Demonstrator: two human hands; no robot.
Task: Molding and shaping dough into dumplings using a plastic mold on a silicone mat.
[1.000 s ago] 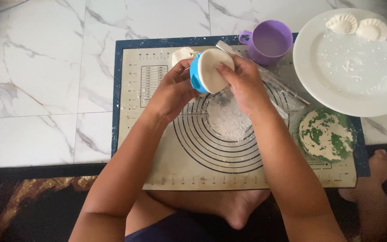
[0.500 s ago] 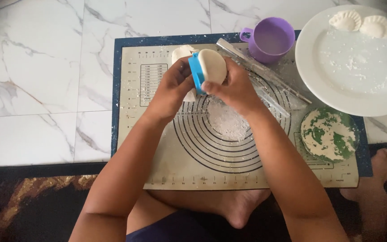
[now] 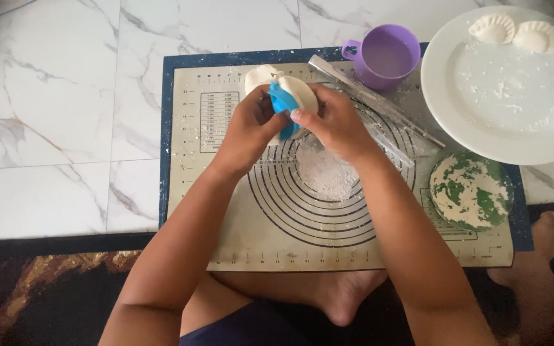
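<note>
Both hands meet at the mat's far edge: left hand [image 3: 249, 125] and right hand [image 3: 335, 122] clamped together on the blue dumpling press [image 3: 283, 106], hinge standing upright between them.

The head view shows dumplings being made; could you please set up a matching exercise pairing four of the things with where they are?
Things:
1. blue press
2. purple cup
3. two dumplings
4. green lid

Places:
A. on the white plate, at its far edge
B. held between both hands, left hand and right hand
C. on the mat, near its right corner closest to the person
D. at the mat's far edge, just left of the plate

Pairs: 1-B, 2-D, 3-A, 4-C
</note>
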